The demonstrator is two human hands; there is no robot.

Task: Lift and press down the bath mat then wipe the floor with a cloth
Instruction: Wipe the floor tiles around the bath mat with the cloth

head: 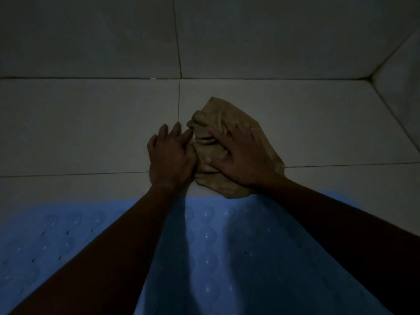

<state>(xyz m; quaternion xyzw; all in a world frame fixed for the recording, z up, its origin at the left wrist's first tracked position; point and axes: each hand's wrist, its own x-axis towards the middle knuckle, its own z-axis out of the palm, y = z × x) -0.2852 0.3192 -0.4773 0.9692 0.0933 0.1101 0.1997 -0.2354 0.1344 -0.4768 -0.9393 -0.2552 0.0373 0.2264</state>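
I see the tan cloth (229, 142) bunched on the pale tiled floor (91, 126) at the centre of the frame, its long axis running from upper left to lower right, its lower end touching the far edge of the blue bath mat (216, 251), which lies flat across the bottom. My right hand (241, 160) lies on the cloth, fingers spread. My left hand (170, 153) rests open on the tile, fingertips touching the cloth's left edge.
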